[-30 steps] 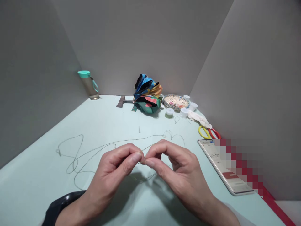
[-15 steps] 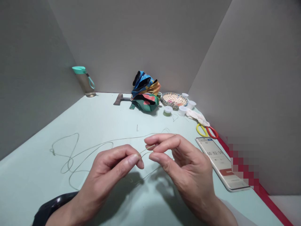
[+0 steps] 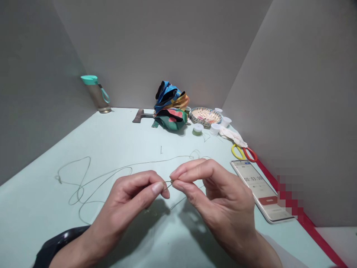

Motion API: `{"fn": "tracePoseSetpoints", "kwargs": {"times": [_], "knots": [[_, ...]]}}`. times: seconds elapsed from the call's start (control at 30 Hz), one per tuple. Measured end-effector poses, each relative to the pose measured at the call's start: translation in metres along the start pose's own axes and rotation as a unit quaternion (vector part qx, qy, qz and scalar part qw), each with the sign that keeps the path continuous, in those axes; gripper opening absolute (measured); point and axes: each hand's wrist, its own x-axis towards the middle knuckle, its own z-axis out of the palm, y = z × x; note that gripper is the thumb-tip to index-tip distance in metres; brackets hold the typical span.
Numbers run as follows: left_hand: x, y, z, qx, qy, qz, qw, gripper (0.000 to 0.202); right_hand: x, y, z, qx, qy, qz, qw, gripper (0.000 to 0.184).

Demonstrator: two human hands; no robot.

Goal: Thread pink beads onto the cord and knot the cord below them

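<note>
Thin greenish cord (image 3: 167, 182) spans the small gap between my hands. My left hand (image 3: 134, 201) pinches it between thumb and forefinger. Facing it, my right hand (image 3: 214, 197) also pinches the cord, its thumb and fingertips pressed together. Two strands seem to cross between the fingertips; whether they form a knot I cannot tell. More of the cord lies in loose loops on the table to the left, with a small tangle at its far end, and a strand passes below my right hand.
A phone (image 3: 264, 193) showing a timer lies to the right, near scissors (image 3: 238, 152) with yellow and red handles. Behind are a folded umbrella (image 3: 171, 108), a woven basket (image 3: 206, 121), small lidded tubs (image 3: 198, 129) and a bottle (image 3: 96, 95). Grey walls (image 3: 167, 44) enclose the table.
My right fingertips have closed on the cord and come nearer to my left hand. Earlier they were apart around the cord's end. The view has shifted slightly.
</note>
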Motion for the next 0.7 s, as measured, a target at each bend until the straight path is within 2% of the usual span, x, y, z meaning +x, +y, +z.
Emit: {"fn": "tracePoseSetpoints", "kwargs": {"times": [0.1, 0.2, 0.37, 0.5, 0.7], "knots": [[0.002, 0.003, 0.0, -0.04, -0.045, -0.033, 0.998, 0.022, -0.001, 0.001, -0.001, -0.041, -0.047, -0.026, 0.998, 0.011], [0.003, 0.003, -0.001, -0.055, -0.06, -0.027, 0.996, 0.023, -0.003, 0.002, -0.003, -0.076, -0.086, -0.058, 0.992, 0.014], [0.003, -0.001, -0.004, -0.027, -0.045, 0.005, 0.999, 0.031, -0.009, 0.002, -0.003, -0.105, -0.099, -0.081, 0.986, 0.017], [0.001, 0.001, -0.004, -0.013, -0.038, 0.013, 0.999, 0.032, -0.009, 0.001, -0.001, -0.103, -0.079, -0.08, 0.988, 0.023], [-0.005, 0.008, -0.001, -0.02, -0.019, -0.016, 0.999, 0.032, -0.003, -0.008, -0.004, -0.128, -0.101, -0.057, 0.985, 0.019]]}}
